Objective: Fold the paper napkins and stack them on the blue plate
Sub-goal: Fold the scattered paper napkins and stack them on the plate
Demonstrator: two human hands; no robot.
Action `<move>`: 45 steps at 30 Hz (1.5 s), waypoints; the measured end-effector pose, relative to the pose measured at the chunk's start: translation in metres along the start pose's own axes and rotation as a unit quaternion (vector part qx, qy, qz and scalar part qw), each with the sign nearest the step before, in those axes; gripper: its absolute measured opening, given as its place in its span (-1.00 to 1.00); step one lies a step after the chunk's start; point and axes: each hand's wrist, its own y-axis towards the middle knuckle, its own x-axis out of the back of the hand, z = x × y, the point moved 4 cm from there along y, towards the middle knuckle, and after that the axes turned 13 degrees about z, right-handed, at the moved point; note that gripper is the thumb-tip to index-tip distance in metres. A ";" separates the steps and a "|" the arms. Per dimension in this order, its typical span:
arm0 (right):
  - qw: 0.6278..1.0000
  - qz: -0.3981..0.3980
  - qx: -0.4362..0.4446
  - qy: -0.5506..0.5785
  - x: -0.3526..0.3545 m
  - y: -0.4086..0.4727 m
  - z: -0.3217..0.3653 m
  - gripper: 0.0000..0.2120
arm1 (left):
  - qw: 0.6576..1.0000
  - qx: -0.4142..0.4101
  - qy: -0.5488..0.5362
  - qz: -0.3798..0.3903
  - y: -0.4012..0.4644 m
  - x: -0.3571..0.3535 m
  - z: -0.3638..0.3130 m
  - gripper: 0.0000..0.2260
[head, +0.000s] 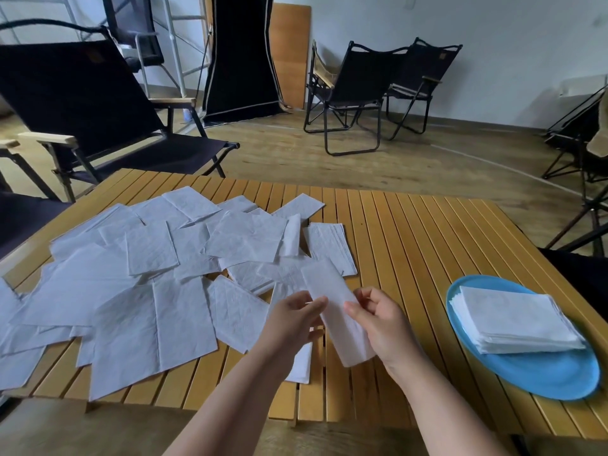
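Note:
A white paper napkin [332, 301], folded into a long narrow strip, is held above the near middle of the slatted wooden table [427, 232]. My left hand [291, 319] pinches its left edge and my right hand [381, 319] pinches its right edge. Several unfolded white napkins [158, 274] lie scattered and overlapping across the left half of the table. A blue plate [539, 373] sits at the right near edge and carries a neat stack of folded napkins [513, 320].
A small tidy pile of napkins [329, 245] lies behind my hands. Black folding chairs stand around: one [82, 103] beyond the far left of the table, two [368, 90] by the back wall, more at the right edge. A bare stretch of table lies between my hands and the plate.

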 end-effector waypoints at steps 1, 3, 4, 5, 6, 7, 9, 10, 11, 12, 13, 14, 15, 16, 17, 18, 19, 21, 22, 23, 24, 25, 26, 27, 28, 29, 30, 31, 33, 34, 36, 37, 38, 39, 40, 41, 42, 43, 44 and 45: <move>0.999 0.010 0.003 0.032 -0.002 0.000 0.001 -0.76 | 1.000 -0.004 -0.009 -0.007 0.000 0.003 0.000 -0.89; 0.992 0.029 -0.006 0.124 -0.004 0.000 0.002 -0.57 | 1.000 -0.011 0.009 -0.017 0.000 0.007 -0.001 -0.90; 0.984 0.038 -0.015 0.175 -0.005 -0.001 0.002 -0.51 | 0.999 -0.012 0.037 -0.022 0.001 0.009 -0.002 -0.91; 0.973 0.048 -0.021 0.224 -0.005 -0.001 0.001 -0.48 | 0.997 -0.013 0.072 -0.025 0.002 0.011 -0.002 -0.90; 0.961 0.055 -0.025 0.268 -0.005 -0.001 0.000 -0.47 | 0.994 -0.017 0.103 -0.022 0.002 0.012 -0.002 -0.88; 0.952 0.060 -0.026 0.299 -0.004 -0.001 -0.001 -0.46 | 0.991 -0.021 0.131 -0.019 0.003 0.012 -0.003 -0.84; 0.948 0.065 -0.023 0.311 -0.004 -0.004 0.001 -0.50 | 0.985 -0.029 0.168 -0.014 0.002 0.011 -0.004 -0.80; 0.952 0.063 -0.024 0.298 -0.004 -0.005 0.002 -0.55 | 0.984 -0.033 0.173 -0.013 0.001 0.010 -0.005 -0.81; 0.957 0.059 -0.028 0.284 -0.004 -0.006 0.002 -0.62 | 0.984 -0.037 0.173 -0.016 0.000 0.009 -0.005 -0.83; 0.959 0.051 -0.033 0.277 -0.005 -0.007 0.003 -0.67 | 0.984 -0.039 0.173 -0.019 0.000 0.009 -0.006 -0.85; 0.960 0.040 -0.039 0.275 -0.005 -0.007 0.003 -0.70 | 0.984 -0.040 0.171 -0.020 0.000 0.009 -0.006 -0.86; 0.960 0.031 -0.043 0.275 -0.005 -0.007 0.002 -0.70 | 0.985 -0.042 0.164 -0.020 0.000 0.009 -0.007 -0.87; 0.961 0.023 -0.043 0.274 -0.005 -0.006 0.000 -0.68 | 0.988 -0.046 0.149 -0.020 0.000 0.010 -0.007 -0.87; 0.962 0.017 -0.042 0.270 -0.005 -0.006 0.000 -0.67 | 0.990 -0.049 0.127 -0.020 0.000 0.011 -0.007 -0.87; 0.964 0.011 -0.039 0.262 -0.005 -0.006 0.000 -0.68 | 0.992 -0.051 0.110 -0.020 -0.001 0.011 -0.008 -0.87; 0.967 0.003 -0.037 0.251 -0.005 -0.006 -0.001 -0.72 | 0.993 -0.051 0.100 -0.024 -0.001 0.013 -0.008 -0.86; 0.972 -0.009 -0.034 0.231 -0.006 -0.005 -0.001 -0.77 | 0.994 -0.051 0.097 -0.030 -0.001 0.014 -0.008 -0.85; 0.984 -0.035 -0.022 0.173 -0.008 -0.005 0.000 -0.83 | 0.992 -0.047 0.105 -0.044 -0.001 0.015 -0.008 -0.86; 0.988 -0.045 -0.016 0.147 -0.009 -0.004 0.000 -0.84 | 0.992 -0.047 0.111 -0.048 -0.002 0.015 -0.008 -0.85; 0.990 -0.054 -0.009 0.132 -0.010 -0.003 0.000 -0.86 | 0.991 -0.047 0.115 -0.053 -0.002 0.015 -0.009 -0.81; 0.991 -0.064 -0.001 0.122 -0.011 -0.003 0.001 -0.88 | 0.990 -0.048 0.121 -0.057 -0.002 0.015 -0.009 -0.78; 0.991 -0.074 0.010 0.110 -0.011 -0.003 0.002 -0.90 | 0.989 -0.049 0.129 -0.060 -0.002 0.015 -0.010 -0.77; 0.992 -0.082 0.021 0.096 -0.009 -0.003 0.003 -0.93 | 0.987 -0.053 0.135 -0.062 -0.002 0.015 -0.010 -0.81; 0.992 -0.087 0.033 0.081 -0.008 -0.003 0.005 -0.95 | 0.986 -0.057 0.143 -0.062 -0.001 0.016 -0.009 -0.86; 0.993 -0.088 0.044 0.069 -0.008 -0.004 0.008 -0.95 | 0.985 -0.058 0.150 -0.064 -0.001 0.016 -0.009 -0.88; 0.993 -0.087 0.052 0.064 -0.008 -0.005 0.010 -0.95 | 0.983 -0.061 0.159 -0.064 -0.003 0.016 -0.010 -0.83; 0.993 -0.083 0.060 0.066 -0.009 -0.007 0.011 -0.94 | 0.982 -0.064 0.169 -0.063 -0.003 0.015 -0.010 -0.75; 0.992 -0.076 0.065 0.071 -0.010 -0.008 0.012 -0.92 | 0.980 -0.069 0.176 -0.060 -0.003 0.015 -0.010 -0.69; 0.993 -0.065 0.069 0.072 -0.012 -0.009 0.014 -0.89 | 0.983 -0.071 0.163 -0.039 -0.002 0.011 -0.010 -0.70; 0.993 -0.061 0.070 0.072 -0.014 -0.009 0.015 -0.88 | 0.989 -0.064 0.130 -0.013 -0.003 0.008 -0.010 -0.76; 0.993 -0.052 0.071 0.078 -0.017 -0.009 0.016 -0.88 | 0.994 -0.055 0.077 0.050 -0.005 0.000 -0.010 -0.75; 0.993 -0.045 0.070 0.081 -0.018 -0.009 0.017 -0.88 | 0.993 -0.053 0.073 0.073 -0.007 -0.002 -0.011 -0.69; 0.994 -0.036 0.069 0.082 -0.019 -0.010 0.017 -0.89 | 0.992 -0.057 0.070 0.090 -0.008 -0.004 -0.011 -0.64; 0.994 -0.029 0.069 0.083 -0.020 -0.010 0.018 -0.89 | 0.990 -0.064 0.062 0.105 -0.009 -0.006 -0.010 -0.60; 0.994 -0.025 0.068 0.088 -0.021 -0.010 0.018 -0.89 | 0.988 -0.067 0.058 0.124 -0.009 -0.009 -0.008 -0.56; 0.993 -0.024 0.066 0.094 -0.021 -0.010 0.017 -0.89 | 0.986 -0.070 0.054 0.139 -0.009 -0.010 -0.007 -0.54; 0.993 -0.026 0.065 0.097 -0.020 -0.010 0.017 -0.90 | 0.985 -0.071 0.057 0.147 -0.009 -0.011 -0.006 -0.54; 0.993 -0.032 0.065 0.096 -0.019 -0.010 0.016 -0.91 | 0.985 -0.073 0.063 0.145 -0.009 -0.010 -0.006 -0.57; 0.992 -0.038 0.066 0.097 -0.018 -0.009 0.016 -0.91 | 0.985 -0.074 0.075 0.136 -0.009 -0.009 -0.007 -0.63; 0.992 -0.044 0.067 0.099 -0.017 -0.008 0.015 -0.91 | 0.986 -0.074 0.086 0.120 -0.008 -0.007 -0.008 -0.70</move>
